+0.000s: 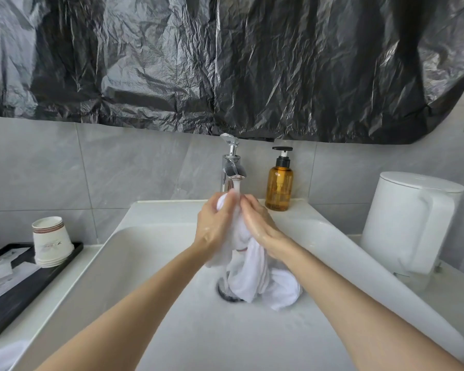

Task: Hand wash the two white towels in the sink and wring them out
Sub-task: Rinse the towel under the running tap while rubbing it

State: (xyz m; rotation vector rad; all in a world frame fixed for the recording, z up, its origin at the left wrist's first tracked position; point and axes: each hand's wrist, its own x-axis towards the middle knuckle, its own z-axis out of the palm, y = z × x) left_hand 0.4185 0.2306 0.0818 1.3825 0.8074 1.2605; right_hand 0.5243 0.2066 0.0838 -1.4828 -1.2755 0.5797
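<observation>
Grey stone-look wall tiles [131, 170] back a glossy white sink [150, 263], with a crinkled black plastic sheet [225, 62] hung across the wall above.

Over the basin, both hands meet under the chrome faucet [232, 170]. The left hand [214, 226] has its fingers curled tight round the bunched top of a white towel [255, 279], a rounded knob of cloth bulging out above its knuckles. The right hand [260, 223], wet and shiny, lies against the other side of the bunch with its fingertips pinching the cloth just where the water stream [237, 187] lands.

Below the hands the towel hangs in soft, soaked folds – a faint stripe runs along one edge – and its lower end lies piled on the basin floor, partly over the dark round drain [223, 290]. Whether the bundle is one towel or two, I cannot tell.

Just beyond the right hand stands an amber pump bottle [279, 186] (black pump head), and farther right a smooth white kettle [407, 223]. Well left of the left hand, stacked paper cups [51, 242] sit upside down on a black tray [16, 298].
</observation>
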